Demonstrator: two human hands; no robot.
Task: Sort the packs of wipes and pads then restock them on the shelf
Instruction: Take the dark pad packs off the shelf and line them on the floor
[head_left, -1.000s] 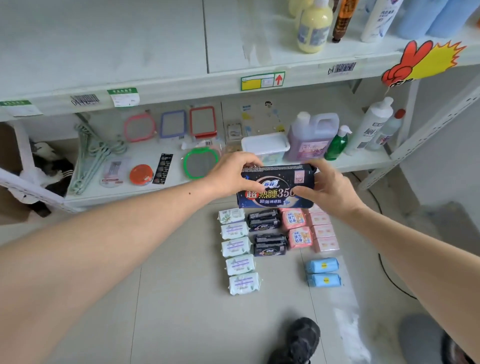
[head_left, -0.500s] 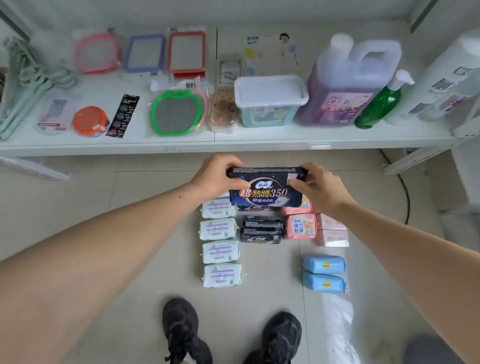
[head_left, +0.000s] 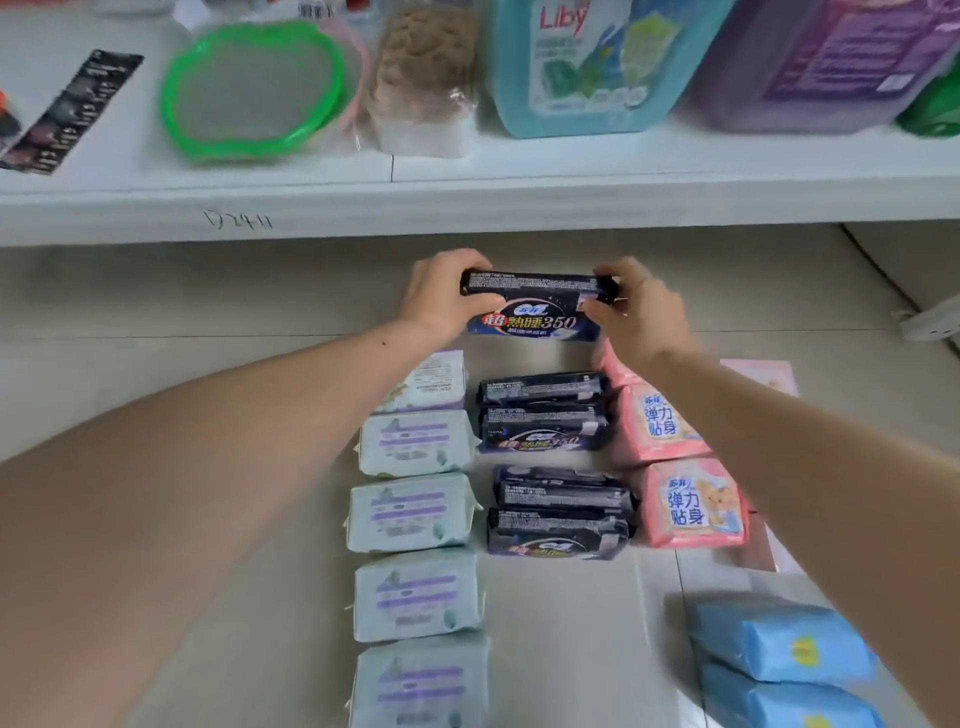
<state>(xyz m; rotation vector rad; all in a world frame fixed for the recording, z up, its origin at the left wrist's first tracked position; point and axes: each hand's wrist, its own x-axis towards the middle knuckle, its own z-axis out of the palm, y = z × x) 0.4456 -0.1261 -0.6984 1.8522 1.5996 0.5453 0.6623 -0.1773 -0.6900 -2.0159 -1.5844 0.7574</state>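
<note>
A dark navy pack of pads (head_left: 535, 306) stands on the floor at the far end of the middle column, below the shelf's front edge. My left hand (head_left: 441, 299) grips its left end and my right hand (head_left: 636, 312) grips its right end. Behind it toward me lie more navy packs (head_left: 543, 415) in stacks. Pale green wipe packs (head_left: 415, 512) form a column on the left. Pink packs (head_left: 685, 506) lie on the right, partly hidden by my right forearm. Two blue packs (head_left: 779, 644) sit at the lower right.
The white shelf (head_left: 467, 202) runs across the top of the view. On it stand a green-rimmed mirror (head_left: 249, 91), a bagged brown item (head_left: 423, 83), a teal Liby tub (head_left: 587, 67) and a purple jug (head_left: 821, 62). A white shelf foot (head_left: 930, 319) sits at right.
Both hands carried the navy pack down from shelf height toward the floor, to the head of the navy column. The view dropped and closed in on the floor packs.
</note>
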